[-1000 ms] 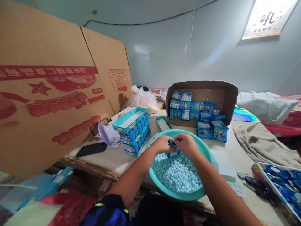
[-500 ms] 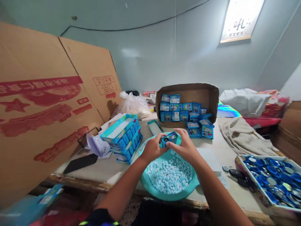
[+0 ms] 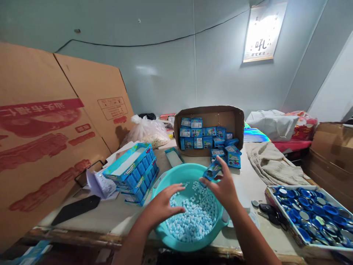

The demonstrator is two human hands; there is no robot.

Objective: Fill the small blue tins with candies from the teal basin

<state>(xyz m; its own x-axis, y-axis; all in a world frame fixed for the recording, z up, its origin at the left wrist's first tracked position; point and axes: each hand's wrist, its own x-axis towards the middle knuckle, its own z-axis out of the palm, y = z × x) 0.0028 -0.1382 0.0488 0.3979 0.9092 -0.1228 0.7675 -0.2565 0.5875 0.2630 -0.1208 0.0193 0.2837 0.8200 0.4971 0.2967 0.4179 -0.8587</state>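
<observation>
Between the thumb and fingers of my right hand [image 3: 223, 183] is a small blue candy box [image 3: 212, 170], tilted above the right rim of a turquoise basin [image 3: 190, 170]. My left hand [image 3: 163, 206] hovers over the basin's left side, fingers and thumb spread, with nothing in it. Small pale blue and white candies [image 3: 193, 217] cover the basin's bottom. Beyond the basin, a cardboard carton [image 3: 231, 117] lies on its side with several similar blue boxes [image 3: 196, 133] stacked in it and spilling out at its front.
Stacked blue display trays [image 3: 132, 173] stand left of the basin, near a large cardboard sheet [image 3: 55, 121]. At right are a tray of blue-and-silver caps [image 3: 314, 213], keys [image 3: 268, 210] and a grey cloth [image 3: 271, 163]. A clear bag [image 3: 147, 132] sits behind.
My left hand has let go of the small box and moved down and left, opening over the basin. My right hand has carried the box to the right. The view has shifted.
</observation>
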